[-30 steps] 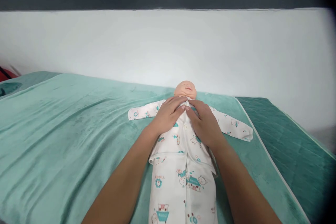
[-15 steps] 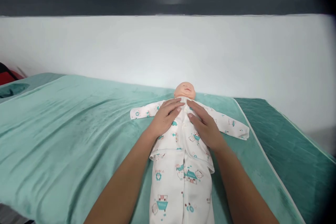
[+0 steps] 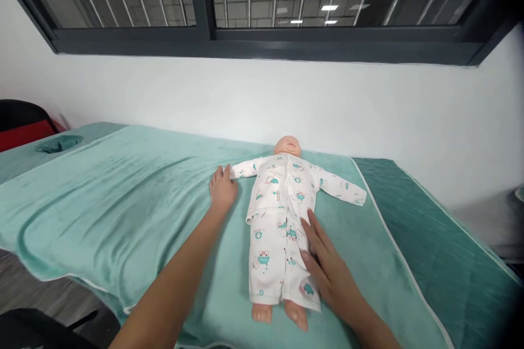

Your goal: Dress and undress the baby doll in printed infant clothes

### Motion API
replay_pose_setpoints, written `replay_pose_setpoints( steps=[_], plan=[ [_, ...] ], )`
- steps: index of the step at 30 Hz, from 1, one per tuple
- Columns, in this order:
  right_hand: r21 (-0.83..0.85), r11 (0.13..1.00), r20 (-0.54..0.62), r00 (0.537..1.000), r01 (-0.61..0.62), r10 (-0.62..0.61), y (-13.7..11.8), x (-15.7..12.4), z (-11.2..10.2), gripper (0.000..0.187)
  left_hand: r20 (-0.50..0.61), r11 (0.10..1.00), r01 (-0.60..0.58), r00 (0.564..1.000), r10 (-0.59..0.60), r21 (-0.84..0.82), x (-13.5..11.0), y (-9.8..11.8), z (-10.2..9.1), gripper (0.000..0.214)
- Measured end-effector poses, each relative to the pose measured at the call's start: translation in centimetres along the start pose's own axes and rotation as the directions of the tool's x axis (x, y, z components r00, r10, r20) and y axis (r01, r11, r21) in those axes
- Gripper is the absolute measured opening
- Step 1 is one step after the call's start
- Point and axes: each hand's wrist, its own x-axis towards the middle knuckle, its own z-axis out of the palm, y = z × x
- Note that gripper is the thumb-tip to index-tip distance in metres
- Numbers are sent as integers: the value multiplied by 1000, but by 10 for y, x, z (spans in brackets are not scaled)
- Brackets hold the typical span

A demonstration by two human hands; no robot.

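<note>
"White top (image 3: 272, 191) and matching trousers (image 3: 268, 281), printed with small teal and reddish pictures: what is wearing those?"

"That's the doll (image 3: 284, 223). It lies on its back on a pale green blanket (image 3: 143, 185), head (image 3: 287, 145) towards the wall (image 3: 204, 92), sleeves stretched out to both sides, bare feet (image 3: 262, 313) showing below the hems."

"And the person's hands?"

"Left hand (image 3: 223, 190) is palm down at the cuff of the nearer sleeve, fingers long and only slightly bent. The tips are small and partly hidden, so I can't say whether they pinch the cuff or just rest there."

"The right one?"

"Right hand (image 3: 327, 270) sits beside the other trouser leg, loosely opened, fingers apart, fingertips at the cloth, gripping nothing."

"What's around them?"

"Darker green cover (image 3: 434, 229) shows past the blanket's pale edge on the right. Grey floor (image 3: 45, 275) appears at the lower left, with something black (image 3: 36, 330) in the corner. Further back on the left is a red and black object (image 3: 27, 132). Above the wall runs a window with a dark frame (image 3: 311, 44) and metal bars (image 3: 275, 2) behind the glass."
</note>
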Motion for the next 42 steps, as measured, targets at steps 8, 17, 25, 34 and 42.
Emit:
replay_pose_setpoints(
  steps=[8,17,25,34,42],
  plan=[
    [171,909,-416,809,-379,416,50,-17,-30,63,78,995,-76,994,71,66,22,-21,-1,56],
    [-275,739,-564,725,-615,394,109,74,-68,67,47,995,-80,996,77,59,40,-35,-7,62],
    [-131,825,-666,666,-549,337,133,81,-78,53,17,995,-61,998,60,79,45,-37,-1,59],
    [39,870,-628,665,-492,404,154,102,-88,53,28,994,-68,997,65,91,45,-37,-1,56],
    [138,925,-706,620,-353,342,179,115,-98,54,30,995,-44,999,41,89,46,-36,1,57]
  ],
)
